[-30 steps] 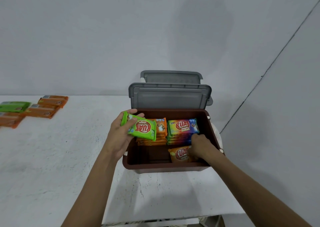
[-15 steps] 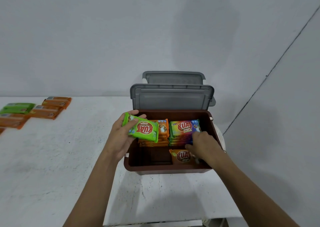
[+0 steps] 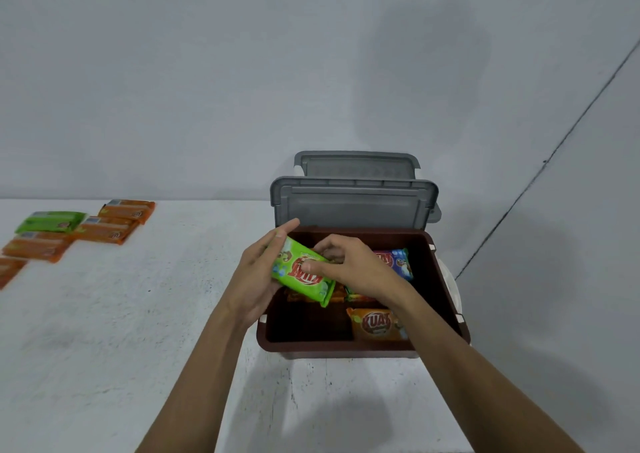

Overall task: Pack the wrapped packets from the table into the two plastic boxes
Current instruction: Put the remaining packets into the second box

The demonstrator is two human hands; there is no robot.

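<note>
Now left hand, right hand fingers grip green packet over brown box rim.

The white surface is speckled and scuffed. A brown box stands close to its right edge, toward the far right corner, with its grey lid upright at the back. A second grey lid rises just behind. Along the far edge at the left lie several orange packets and one green packet, close together.
</note>
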